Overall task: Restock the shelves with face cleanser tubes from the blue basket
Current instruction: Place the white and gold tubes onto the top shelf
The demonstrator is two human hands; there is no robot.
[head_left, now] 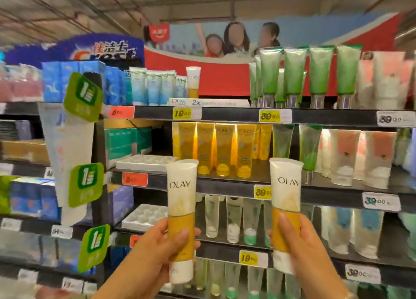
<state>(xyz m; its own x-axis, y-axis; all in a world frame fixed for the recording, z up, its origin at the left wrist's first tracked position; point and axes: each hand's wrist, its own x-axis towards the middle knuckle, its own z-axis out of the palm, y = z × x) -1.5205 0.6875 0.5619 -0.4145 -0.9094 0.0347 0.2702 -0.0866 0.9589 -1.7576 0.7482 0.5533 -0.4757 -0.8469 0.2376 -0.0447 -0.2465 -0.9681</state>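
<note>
While shelves (225,114) fill frame edge to edge, left hand (155,249) lower centre grips left Olay tube (182,211) upright, fingers curled round yellow band; right hand (301,244) lower right grips right Olay tube (286,204) likewise. Single matching tube (193,81) stands on top shelf, upper centre.

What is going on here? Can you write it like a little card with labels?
place: shop shelves full of tubes
left hand: grips a white and yellow Olay tube, cap down
right hand: grips a second Olay tube, cap down
matching tube: one alone on the top shelf
gap: beside that lone tube, over the Olay strip
yellow tubes: in a row on the second shelf
green tubes: top shelf, to the right
blue basket: not in view
</note>
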